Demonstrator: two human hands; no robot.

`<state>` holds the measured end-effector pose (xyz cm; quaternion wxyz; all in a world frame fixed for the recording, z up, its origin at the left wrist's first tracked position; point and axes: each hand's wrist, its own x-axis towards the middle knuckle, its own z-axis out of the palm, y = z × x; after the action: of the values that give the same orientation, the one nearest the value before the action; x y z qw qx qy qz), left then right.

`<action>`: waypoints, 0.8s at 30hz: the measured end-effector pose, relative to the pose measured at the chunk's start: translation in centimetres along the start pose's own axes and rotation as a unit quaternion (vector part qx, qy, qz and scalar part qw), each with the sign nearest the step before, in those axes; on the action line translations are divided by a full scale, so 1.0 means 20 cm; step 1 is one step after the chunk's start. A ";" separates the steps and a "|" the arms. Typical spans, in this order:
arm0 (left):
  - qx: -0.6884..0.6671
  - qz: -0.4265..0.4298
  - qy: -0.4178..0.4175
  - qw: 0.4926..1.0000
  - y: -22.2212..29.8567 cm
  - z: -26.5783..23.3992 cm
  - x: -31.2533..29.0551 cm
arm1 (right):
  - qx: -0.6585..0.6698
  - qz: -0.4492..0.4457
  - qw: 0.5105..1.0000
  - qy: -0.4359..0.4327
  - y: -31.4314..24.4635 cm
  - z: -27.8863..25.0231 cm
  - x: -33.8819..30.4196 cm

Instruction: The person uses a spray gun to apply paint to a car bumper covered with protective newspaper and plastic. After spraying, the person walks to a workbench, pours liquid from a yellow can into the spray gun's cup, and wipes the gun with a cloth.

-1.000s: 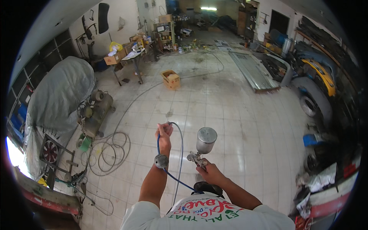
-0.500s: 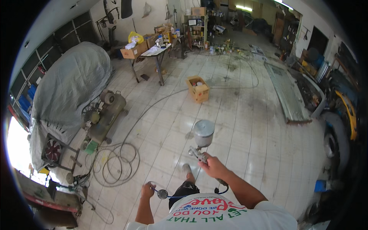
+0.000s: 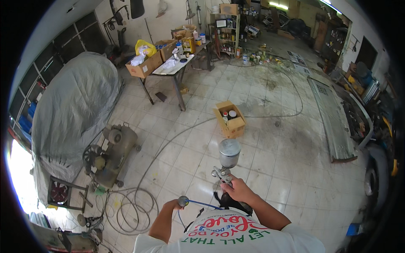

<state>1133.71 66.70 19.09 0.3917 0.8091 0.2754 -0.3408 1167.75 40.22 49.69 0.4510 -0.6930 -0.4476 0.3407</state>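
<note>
Wrapped around the spray gun (image 3: pixel 228 159) before us, our right hand (image 3: pixel 238 190) had come nearer the cardboard box (image 3: pixel 233 131), likely making it easier to reach, while we couldn't tell what our left hand (image 3: pixel 171 205) pinched beside the round knob (image 3: pixel 182 201).

The right hand (image 3: pixel 234 189) curls into a grip, left hand (image 3: pixel 171 205) farther back.

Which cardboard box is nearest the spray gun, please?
The cardboard box on the floor, holding containers, just beyond the spray gun; the others, like the box with the yellow bag, stand farther back.
</note>
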 end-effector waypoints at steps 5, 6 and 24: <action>-0.055 -0.115 -0.008 0.992 0.35 -0.58 0.46 | -0.062 -0.026 0.998 -0.020 0.06 -0.47 1.00; -0.032 -0.143 0.017 0.989 0.44 -0.71 0.49 | -0.063 -0.033 0.997 -0.031 0.04 -0.57 1.22; -0.329 -0.038 0.249 0.910 0.50 -3.63 2.18 | -0.140 -0.076 0.980 -0.123 0.11 -1.26 4.58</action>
<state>1192.00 128.74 23.63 0.5412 0.6820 0.4908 -0.0327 1224.21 116.59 50.41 0.3159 -0.6660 -0.5942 0.3218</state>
